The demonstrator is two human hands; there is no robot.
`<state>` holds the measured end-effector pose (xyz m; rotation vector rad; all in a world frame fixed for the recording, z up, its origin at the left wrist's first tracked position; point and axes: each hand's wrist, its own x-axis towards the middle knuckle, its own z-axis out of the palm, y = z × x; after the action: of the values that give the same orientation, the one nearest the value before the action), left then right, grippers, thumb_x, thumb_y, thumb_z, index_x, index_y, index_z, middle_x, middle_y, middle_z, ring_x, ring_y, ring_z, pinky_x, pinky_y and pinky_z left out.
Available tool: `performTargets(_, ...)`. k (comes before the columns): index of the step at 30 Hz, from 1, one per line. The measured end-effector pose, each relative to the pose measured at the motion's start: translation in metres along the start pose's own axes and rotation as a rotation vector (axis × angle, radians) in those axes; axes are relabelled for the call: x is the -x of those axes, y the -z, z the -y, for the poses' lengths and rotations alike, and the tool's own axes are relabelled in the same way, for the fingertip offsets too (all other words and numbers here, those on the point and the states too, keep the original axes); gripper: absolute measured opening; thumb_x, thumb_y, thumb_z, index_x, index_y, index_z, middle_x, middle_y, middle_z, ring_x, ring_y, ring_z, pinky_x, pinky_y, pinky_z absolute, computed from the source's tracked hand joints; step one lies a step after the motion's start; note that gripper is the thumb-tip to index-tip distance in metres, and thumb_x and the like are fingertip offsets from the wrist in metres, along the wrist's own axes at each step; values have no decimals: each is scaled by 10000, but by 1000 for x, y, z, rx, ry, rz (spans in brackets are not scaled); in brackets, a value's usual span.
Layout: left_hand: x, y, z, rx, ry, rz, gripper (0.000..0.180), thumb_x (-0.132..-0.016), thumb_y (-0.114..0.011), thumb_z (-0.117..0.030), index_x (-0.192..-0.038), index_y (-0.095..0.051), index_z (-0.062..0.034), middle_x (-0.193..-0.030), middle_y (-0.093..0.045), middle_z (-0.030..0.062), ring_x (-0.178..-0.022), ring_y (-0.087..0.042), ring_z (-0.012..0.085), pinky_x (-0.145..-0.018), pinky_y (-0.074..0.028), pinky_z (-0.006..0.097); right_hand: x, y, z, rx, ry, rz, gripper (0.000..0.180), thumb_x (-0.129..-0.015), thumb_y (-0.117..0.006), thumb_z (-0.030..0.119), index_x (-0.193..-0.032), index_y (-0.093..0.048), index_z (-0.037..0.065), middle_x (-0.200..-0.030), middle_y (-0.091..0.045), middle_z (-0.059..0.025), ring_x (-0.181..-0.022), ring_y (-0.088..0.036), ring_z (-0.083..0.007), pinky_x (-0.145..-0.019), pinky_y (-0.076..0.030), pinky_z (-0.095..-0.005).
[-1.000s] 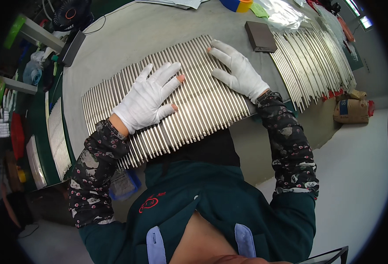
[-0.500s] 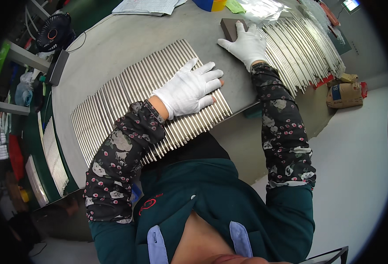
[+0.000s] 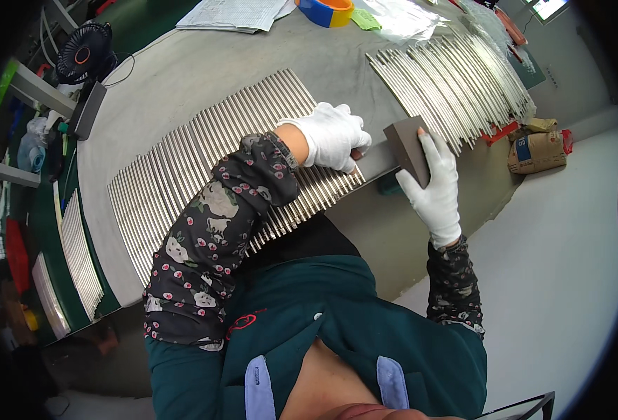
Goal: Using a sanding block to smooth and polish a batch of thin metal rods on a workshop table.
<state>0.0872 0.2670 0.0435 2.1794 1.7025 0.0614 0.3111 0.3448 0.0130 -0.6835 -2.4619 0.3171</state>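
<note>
The near row of thin silver metal rods (image 3: 204, 168) is pinned flat under the white-gloved left hand (image 3: 331, 134); a dark grey rectangular block (image 3: 408, 145), probably abrasive, is pinched by the right hand (image 3: 435, 185), to be brought leftward for rubbing.

Grey worktable (image 3: 183, 84) carries it all: a wide row of thin metal rods (image 3: 204, 161) lies side by side across its middle, a second row of rods (image 3: 456, 77) sits well apart at the far right. Along the far edge, papers (image 3: 235, 12), a blue-and-orange tape roll (image 3: 328, 10), a small black fan (image 3: 83, 52).
</note>
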Motion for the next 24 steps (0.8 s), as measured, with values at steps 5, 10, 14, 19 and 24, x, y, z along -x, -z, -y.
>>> performTargets(5, 0, -4, 5, 98, -29, 32, 185, -775, -734, -279, -860, -650, -138, -872, -630, 24, -957, -549, 246, -866, -400, 374, 29, 13, 10, -22, -76, 43, 702, -695, -748, 168, -1335, -495, 29, -1347, -445, -214, -1161, -489, -379, -993, -414, -428)
performTargets(10, -1, -30, 21, 238, -159, -225, 203, -804, -700, -336, -890, -686, -152, -886, -665, 36, -941, -597, 247, -880, -421, 371, 36, 22, 18, -71, -115, 90, 722, -682, -751, 164, -1343, -491, 36, -1351, -440, -234, -1139, -506, -382, -973, -434, -426)
performTargets(14, -1, -35, 20, 185, -209, -346, 161, -792, -720, -297, -819, -662, -149, -827, -630, -14, -877, -574, 220, -817, -418, 356, 40, 27, 67, 79, 73, 175, 654, -656, -753, 203, -1267, -557, 73, -1327, -443, -259, -1078, -531, -377, -914, -467, -418)
performTargets(19, 0, -31, 21, 251, -162, -271, 134, -801, -708, -272, -809, -651, -150, -833, -631, -14, -892, -576, 211, -846, -398, 361, 26, 30, 43, 386, -62, 67, 608, -660, -731, 169, -1244, -573, 104, -1289, -472, -234, -957, -546, -359, -811, -491, -428)
performTargets(24, 0, -29, 19, 254, -137, -249, 187, -811, -693, -308, -892, -698, -140, -888, -682, 50, -940, -617, 251, -896, -416, 371, 26, 24, 65, 264, 89, 155, 581, -666, -739, 202, -1220, -589, 114, -1293, -458, -229, -986, -541, -368, -832, -483, -432)
